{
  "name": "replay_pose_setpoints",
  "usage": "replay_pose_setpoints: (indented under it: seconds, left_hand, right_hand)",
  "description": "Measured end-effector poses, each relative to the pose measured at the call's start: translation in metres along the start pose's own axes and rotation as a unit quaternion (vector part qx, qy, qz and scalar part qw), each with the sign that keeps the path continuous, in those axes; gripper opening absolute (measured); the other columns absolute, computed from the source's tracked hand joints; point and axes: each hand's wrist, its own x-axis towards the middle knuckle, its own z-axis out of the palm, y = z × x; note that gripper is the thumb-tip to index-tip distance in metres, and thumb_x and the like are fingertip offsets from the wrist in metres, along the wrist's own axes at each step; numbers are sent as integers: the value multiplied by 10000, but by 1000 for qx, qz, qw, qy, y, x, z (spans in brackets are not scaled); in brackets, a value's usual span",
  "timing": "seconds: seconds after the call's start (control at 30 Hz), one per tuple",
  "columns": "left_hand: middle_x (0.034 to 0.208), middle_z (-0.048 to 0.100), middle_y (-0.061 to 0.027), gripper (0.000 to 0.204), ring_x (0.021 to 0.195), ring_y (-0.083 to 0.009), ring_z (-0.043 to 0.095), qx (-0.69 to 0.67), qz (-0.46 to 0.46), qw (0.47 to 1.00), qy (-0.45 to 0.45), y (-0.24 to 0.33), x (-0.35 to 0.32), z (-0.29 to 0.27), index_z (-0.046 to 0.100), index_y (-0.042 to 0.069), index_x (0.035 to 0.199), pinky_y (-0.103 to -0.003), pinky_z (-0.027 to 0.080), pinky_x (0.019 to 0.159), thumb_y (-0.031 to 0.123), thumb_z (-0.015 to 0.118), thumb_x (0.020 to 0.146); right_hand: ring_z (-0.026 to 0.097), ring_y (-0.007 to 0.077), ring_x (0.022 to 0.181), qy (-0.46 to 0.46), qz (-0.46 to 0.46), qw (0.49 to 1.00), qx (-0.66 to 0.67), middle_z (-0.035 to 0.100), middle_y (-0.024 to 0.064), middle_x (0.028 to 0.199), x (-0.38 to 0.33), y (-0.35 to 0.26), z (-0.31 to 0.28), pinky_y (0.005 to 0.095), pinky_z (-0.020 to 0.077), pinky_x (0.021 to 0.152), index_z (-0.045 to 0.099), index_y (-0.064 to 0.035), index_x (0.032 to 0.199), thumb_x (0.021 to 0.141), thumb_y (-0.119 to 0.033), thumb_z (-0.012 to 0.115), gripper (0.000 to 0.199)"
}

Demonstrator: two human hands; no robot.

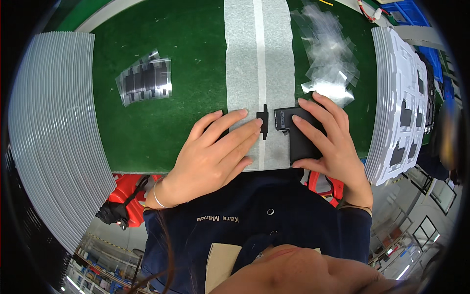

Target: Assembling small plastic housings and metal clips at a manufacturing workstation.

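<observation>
A small thin black cut-out piece (265, 122) lies across the white stripe of the grey strip. My left hand (215, 152) rests palm down beside it, fingers stretched out, with one fingertip touching its left edge. A bit of something dark shows beneath the left fingers, mostly hidden. My right hand (330, 139) grips a flat black L-shaped block that looks like a battery (302, 134), thumb at its near edge and fingers over its far and right side. A short tab sticks out at the block's left, next to the cut-out piece.
A grey strip (242, 59) runs down the green table (196, 59). Clear films with black pieces (147, 81) lie at left, and loose clear films (330, 54) at far right. Stacked ribbed trays (58, 112) stand left; white moulded trays with black parts (399, 103) stand right.
</observation>
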Motion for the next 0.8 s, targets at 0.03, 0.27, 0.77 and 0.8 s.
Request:
replay_pose_setpoints:
  seconds: [0.03, 0.27, 0.77, 0.8]
  left_hand:
    - [1177, 526, -60, 415, 1144, -248, 445, -3, -2, 1000, -2, -1, 0, -1, 603, 18, 1029, -399, 345, 946, 158, 683, 647]
    - [1201, 520, -48, 435, 1146, -227, 448, -13, -11, 999, -33, -3, 2, -5, 607, 30, 1038, -385, 343, 943, 165, 675, 630]
    - [1188, 553, -61, 416, 1125, -272, 472, -20, -7, 999, -30, -5, -1, -1, 611, 25, 1025, -409, 336, 931, 203, 654, 652]
    - [1187, 554, -62, 424, 1124, -273, 474, -17, -4, 999, -27, -5, -1, 0, 608, 23, 1027, -409, 338, 927, 202, 657, 645]
  right_hand:
    - [390, 359, 1160, -13, -8, 1000, -18, 447, 144, 1248, 1, 1, -1, 451, 337, 924, 560, -74, 1137, 526, -377, 739, 705]
    - [455, 292, 998, 20, -23, 1000, 3, 480, 109, 1152, 7, -4, 8, 392, 358, 829, 600, -106, 1101, 523, -332, 738, 635]
    - [455, 295, 993, 6, -24, 1000, 9, 489, 125, 1155, 9, -5, 13, 391, 396, 819, 612, -117, 1092, 572, -380, 704, 590]
    - [457, 295, 992, 8, -24, 1000, 6, 492, 127, 1152, 9, -4, 14, 391, 400, 820, 612, -117, 1092, 575, -382, 702, 588]
